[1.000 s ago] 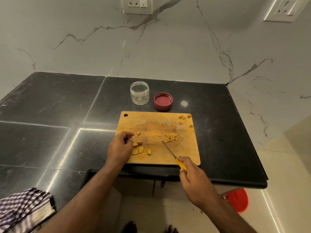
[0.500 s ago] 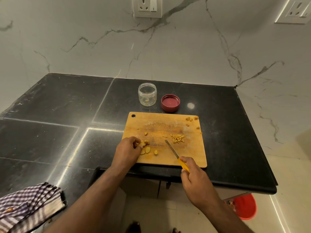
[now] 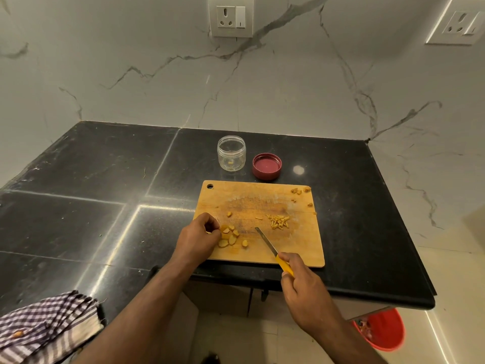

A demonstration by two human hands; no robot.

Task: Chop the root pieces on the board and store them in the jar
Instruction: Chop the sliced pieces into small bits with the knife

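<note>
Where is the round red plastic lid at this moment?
In the head view the round red plastic lid lies upside down on the black counter, right of the clear open jar, behind the wooden cutting board.

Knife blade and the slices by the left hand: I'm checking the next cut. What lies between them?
Only bare, stained board separates the knife blade from the slices, seen in the head view.

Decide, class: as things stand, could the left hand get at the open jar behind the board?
Probably yes. The left hand sits at the board's left edge by the root slices, and the jar stands uncovered just beyond the far edge, its lid lying beside it; nothing lies between.
</note>
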